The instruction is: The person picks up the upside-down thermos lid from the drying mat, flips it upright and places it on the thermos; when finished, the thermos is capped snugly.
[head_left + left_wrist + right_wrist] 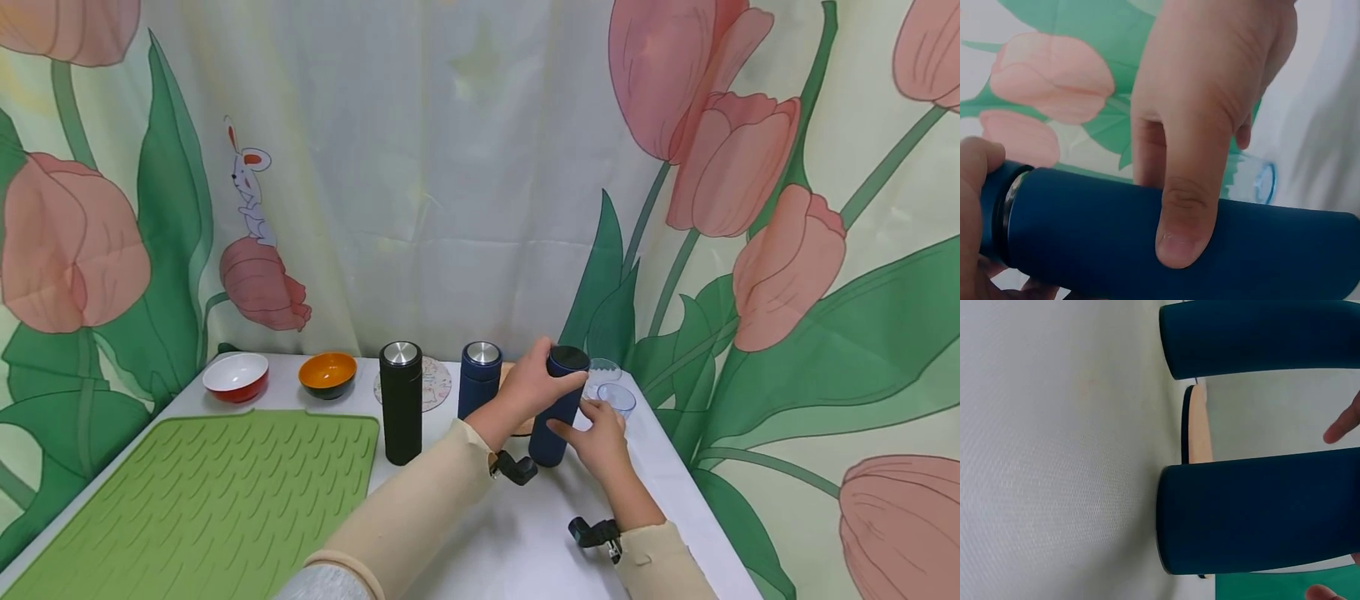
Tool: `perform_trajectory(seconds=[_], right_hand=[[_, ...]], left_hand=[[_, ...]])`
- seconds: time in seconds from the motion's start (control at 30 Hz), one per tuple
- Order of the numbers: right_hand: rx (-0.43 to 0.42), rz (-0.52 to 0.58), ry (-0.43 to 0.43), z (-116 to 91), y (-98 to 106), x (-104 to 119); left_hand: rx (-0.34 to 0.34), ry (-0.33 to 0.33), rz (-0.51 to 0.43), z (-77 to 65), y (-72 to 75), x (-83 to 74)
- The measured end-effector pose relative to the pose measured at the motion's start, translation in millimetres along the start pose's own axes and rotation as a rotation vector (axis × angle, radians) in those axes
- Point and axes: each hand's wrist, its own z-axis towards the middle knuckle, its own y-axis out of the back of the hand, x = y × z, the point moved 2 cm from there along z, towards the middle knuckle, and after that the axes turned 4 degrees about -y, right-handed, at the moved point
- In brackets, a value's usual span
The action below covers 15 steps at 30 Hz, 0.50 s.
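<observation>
Both hands are on a dark blue vacuum flask (558,408), which leans slightly in the head view. The left hand (525,387) grips the flask's lid (991,206) from above. Lower down, the right hand (602,442) holds the flask's body, its thumb lying across the front in the left wrist view. A thin silver ring (1015,215) shows between lid and body. A second blue flask (477,387) with a silver top stands just left of the left hand. Farther left stands a black flask (402,417), also silver-topped.
A green ridged mat (225,492) covers the table's left side. Behind it sit a red-and-white bowl (236,377) and an orange bowl (327,373). Clear cups (617,400) stand at the right edge. A round patterned coaster (435,383) lies behind the flasks, before a tulip-print curtain (465,208).
</observation>
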Motion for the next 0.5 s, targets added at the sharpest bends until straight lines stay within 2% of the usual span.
perform_trajectory(seconds=[0.1, 0.2, 0.4, 0.5], right_hand=[[-0.007, -0.006, 0.008, 0.4, 2.7, 0.0], [-0.006, -0.005, 0.003, -0.2, 4.4, -0.4], [0.000, -0.004, -0.026, -1.7, 3.1, -1.0], [-0.009, -0.021, -0.012, -1.5, 3.0, 0.7]], left_hand=[[0.043, -0.008, -0.018, 1.9, 2.8, -2.0], [0.046, 0.013, 0.000, 2.3, 0.7, -4.7], [-0.053, 0.112, -0.009, 0.3, -8.3, -11.3], [-0.081, 0.117, -0.017, 0.4, -8.5, -15.1]])
